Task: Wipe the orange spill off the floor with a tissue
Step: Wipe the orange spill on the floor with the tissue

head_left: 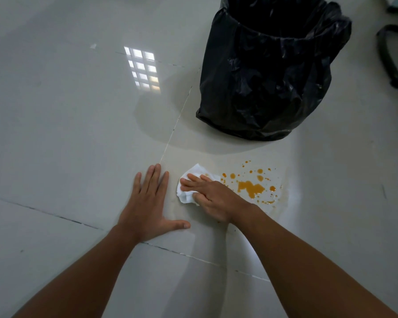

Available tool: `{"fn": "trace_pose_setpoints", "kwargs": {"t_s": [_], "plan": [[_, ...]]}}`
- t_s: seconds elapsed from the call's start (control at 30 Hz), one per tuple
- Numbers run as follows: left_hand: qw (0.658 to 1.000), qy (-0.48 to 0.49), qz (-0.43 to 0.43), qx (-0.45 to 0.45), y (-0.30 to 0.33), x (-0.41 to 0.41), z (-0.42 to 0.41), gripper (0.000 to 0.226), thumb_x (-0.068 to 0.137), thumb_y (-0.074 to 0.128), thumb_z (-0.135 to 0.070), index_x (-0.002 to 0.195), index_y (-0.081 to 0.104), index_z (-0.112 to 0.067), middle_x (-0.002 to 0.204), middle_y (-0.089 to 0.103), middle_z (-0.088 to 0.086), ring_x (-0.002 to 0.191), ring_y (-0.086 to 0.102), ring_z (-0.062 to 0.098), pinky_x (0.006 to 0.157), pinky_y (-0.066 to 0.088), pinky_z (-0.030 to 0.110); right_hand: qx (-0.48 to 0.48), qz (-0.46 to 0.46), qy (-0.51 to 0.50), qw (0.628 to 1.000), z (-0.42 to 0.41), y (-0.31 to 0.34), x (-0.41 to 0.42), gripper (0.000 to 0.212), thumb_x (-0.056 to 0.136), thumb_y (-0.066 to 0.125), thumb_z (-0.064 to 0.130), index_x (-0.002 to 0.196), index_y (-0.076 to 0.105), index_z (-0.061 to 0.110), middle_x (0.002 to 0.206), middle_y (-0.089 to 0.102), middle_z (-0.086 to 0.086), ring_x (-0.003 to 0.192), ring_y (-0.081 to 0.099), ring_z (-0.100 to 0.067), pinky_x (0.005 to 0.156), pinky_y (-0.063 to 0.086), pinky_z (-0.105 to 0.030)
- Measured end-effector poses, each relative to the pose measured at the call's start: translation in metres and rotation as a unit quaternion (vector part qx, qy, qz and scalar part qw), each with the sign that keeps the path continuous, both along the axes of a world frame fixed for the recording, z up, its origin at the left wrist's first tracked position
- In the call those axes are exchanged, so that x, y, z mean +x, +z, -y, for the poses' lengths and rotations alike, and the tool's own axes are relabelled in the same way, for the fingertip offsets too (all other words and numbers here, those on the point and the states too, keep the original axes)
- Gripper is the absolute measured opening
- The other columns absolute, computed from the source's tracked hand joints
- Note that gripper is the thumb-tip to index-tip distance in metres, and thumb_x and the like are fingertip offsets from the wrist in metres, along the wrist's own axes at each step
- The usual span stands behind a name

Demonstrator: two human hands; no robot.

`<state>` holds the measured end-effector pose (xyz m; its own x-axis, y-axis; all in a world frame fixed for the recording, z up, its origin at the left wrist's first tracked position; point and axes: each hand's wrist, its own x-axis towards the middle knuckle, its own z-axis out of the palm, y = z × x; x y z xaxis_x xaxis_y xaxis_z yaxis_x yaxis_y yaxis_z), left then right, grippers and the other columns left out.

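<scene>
Left hand [147, 203] lies flat on the floor [67, 134], fingers [152, 177] spread, holding nothing. Just right of it, the right hand [214, 198] presses a white tissue [189, 193] to the floor, fingers extended over it. Orange spill [251, 187] lies just right of those fingers, unwiped. Black-lined bin [269, 76] stands beyond.

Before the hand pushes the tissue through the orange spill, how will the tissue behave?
The tissue looks crumpled and floppy, so it probably bunches under the right hand. It should soak the orange spill, then tear easily. The glossy floor likely lets it slide.
</scene>
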<state>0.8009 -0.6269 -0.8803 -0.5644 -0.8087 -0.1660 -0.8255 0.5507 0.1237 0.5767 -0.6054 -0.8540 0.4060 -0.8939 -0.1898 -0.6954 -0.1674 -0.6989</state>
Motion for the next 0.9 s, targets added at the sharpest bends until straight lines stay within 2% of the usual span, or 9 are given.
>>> {"fn": "trace_pose_setpoints", "kwargs": {"t_s": [0.13, 0.33, 0.57, 0.77, 0.9], "plan": [[1.000, 0.007, 0.012, 0.008, 0.001, -0.001, 0.000, 0.147, 0.056, 0.013, -0.108, 0.160, 0.000, -0.005, 0.168, -0.014, 0.016, 0.155, -0.018, 0.028, 0.125, -0.003, 0.055, -0.001, 0.005, -0.004, 1.000, -0.009, 0.001, -0.003, 0.046, 0.098, 0.031, 0.015, 0.139, 0.053, 0.016, 0.154, 0.038, 0.007, 0.144, 0.019, 0.001, 0.116, 0.004, -0.015], [1.000, 0.008, -0.004, 0.003, -0.001, 0.001, -0.008, 0.147, 0.057, 0.020, -0.108, 0.160, 0.006, -0.004, 0.169, -0.006, 0.017, 0.156, -0.011, 0.029, 0.126, 0.001, 0.055, -0.005, 0.014, -0.014, 1.000, -0.031, 0.001, -0.009, 0.047, 0.098, 0.030, 0.015, 0.137, 0.055, 0.015, 0.152, 0.041, 0.007, 0.141, 0.019, 0.006, 0.113, 0.001, -0.009], [1.000, 0.012, -0.011, -0.001, 0.000, -0.001, -0.012, 0.143, 0.060, 0.018, -0.106, 0.160, 0.007, -0.004, 0.169, -0.005, 0.017, 0.157, -0.010, 0.028, 0.126, 0.002, 0.054, -0.024, 0.022, -0.039, 0.999, -0.069, -0.009, -0.025, 0.047, 0.097, 0.034, 0.015, 0.140, 0.052, 0.021, 0.151, 0.040, 0.014, 0.143, 0.019, 0.007, 0.119, 0.007, -0.019], [1.000, 0.007, -0.014, -0.009, -0.003, -0.003, -0.027, 0.132, 0.070, 0.020, -0.100, 0.158, 0.018, -0.002, 0.168, 0.006, 0.021, 0.157, 0.001, 0.031, 0.125, 0.007, 0.056, -0.043, 0.020, -0.054, 0.997, -0.100, -0.012, -0.038, 0.048, 0.096, 0.038, 0.012, 0.141, 0.051, 0.022, 0.151, 0.041, 0.014, 0.142, 0.021, 0.007, 0.121, 0.011, -0.023], [1.000, 0.016, -0.011, -0.004, -0.003, -0.009, -0.033, 0.134, 0.069, 0.021, -0.101, 0.159, 0.014, -0.002, 0.168, 0.001, 0.021, 0.157, -0.004, 0.032, 0.125, 0.004, 0.054, -0.047, 0.012, -0.063, 0.997, -0.113, -0.012, -0.047, 0.049, 0.095, 0.037, 0.015, 0.141, 0.051, 0.023, 0.151, 0.040, 0.016, 0.143, 0.021, 0.007, 0.121, 0.013, -0.026]]}}
